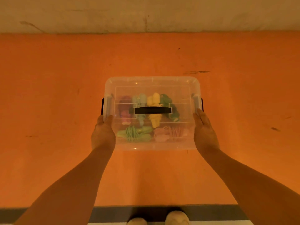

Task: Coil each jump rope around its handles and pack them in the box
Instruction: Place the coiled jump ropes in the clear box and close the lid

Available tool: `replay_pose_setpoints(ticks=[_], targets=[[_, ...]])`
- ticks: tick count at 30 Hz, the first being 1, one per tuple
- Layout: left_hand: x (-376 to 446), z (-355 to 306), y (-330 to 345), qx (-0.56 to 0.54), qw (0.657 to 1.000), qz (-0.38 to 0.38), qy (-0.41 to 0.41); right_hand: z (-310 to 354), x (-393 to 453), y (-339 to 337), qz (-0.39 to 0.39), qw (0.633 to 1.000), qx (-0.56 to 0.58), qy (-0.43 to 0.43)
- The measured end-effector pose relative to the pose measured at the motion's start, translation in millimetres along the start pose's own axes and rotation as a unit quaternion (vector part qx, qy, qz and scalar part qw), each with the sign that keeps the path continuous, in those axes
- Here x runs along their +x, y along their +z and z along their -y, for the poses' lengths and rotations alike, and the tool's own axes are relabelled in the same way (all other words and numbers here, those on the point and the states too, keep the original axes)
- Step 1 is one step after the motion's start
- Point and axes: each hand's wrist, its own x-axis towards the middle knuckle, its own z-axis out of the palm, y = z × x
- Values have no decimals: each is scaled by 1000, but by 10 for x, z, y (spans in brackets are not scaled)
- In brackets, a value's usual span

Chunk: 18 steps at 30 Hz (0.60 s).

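Left hand (pixel 103 133) and right hand (pixel 204 133) press flat, fingers straight, against the lidded box (pixel 152 83). Coiled jump ropes (pixel 154 109) inside. Risk: palm-only hold may slip; box drops.

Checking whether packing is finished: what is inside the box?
Through the clear lid, the box holds coiled ropes: purple, pale blue, yellow, dark green, light green, pink. The lid handle covers their middles.
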Motion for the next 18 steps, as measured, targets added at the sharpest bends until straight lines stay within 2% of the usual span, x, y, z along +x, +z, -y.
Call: replay_pose_setpoints(ticks=[2, 8, 14, 18], targets=[[-15, 0, 45, 14, 1000, 12, -11, -30, -15, 78, -24, 999, -19, -25], [25, 56, 105, 91, 996, 22, 14, -28, -88, 209, -107, 993, 22, -42], [-10, 96, 137, 147, 988, 26, 40, -38, -81, 270, -122, 991, 24, -49], [-88, 52, 121, 212, 975, 32, 53, -47, -90, 238, -98, 993, 2, -59]])
